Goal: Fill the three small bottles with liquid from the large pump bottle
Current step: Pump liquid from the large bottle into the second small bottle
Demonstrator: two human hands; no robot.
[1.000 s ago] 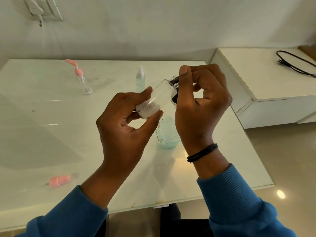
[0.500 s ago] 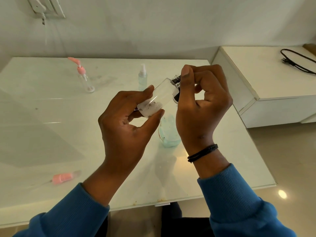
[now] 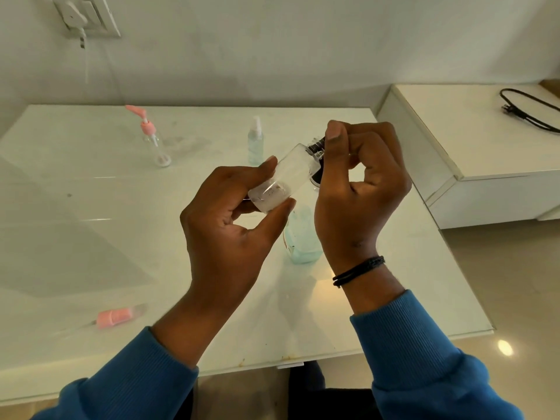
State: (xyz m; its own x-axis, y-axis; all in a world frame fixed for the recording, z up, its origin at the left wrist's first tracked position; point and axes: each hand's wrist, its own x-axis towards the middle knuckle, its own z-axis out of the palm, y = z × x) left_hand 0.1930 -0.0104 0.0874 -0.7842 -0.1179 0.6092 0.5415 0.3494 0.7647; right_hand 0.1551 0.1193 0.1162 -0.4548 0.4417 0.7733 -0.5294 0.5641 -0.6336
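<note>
My left hand (image 3: 230,234) grips the base of a small clear bottle (image 3: 285,177), tilted with its neck up to the right. My right hand (image 3: 360,189) pinches the bottle's black cap (image 3: 316,145) at the neck. Behind my hands stands the large bottle of pale blue liquid (image 3: 303,241), its pump hidden by my right hand. A small clear bottle with a pink pump (image 3: 151,137) stands at the back left of the white table (image 3: 91,207). A small spray bottle with pale liquid (image 3: 255,140) stands at the back middle.
A pink cap part (image 3: 116,316) lies near the table's front left. A white low cabinet (image 3: 472,153) with a black cable (image 3: 527,112) sits to the right. A wall socket (image 3: 88,16) with a cord is at the upper left.
Both hands stay on the small bottle and its cap with almost no shift. The view has tilted slightly.
</note>
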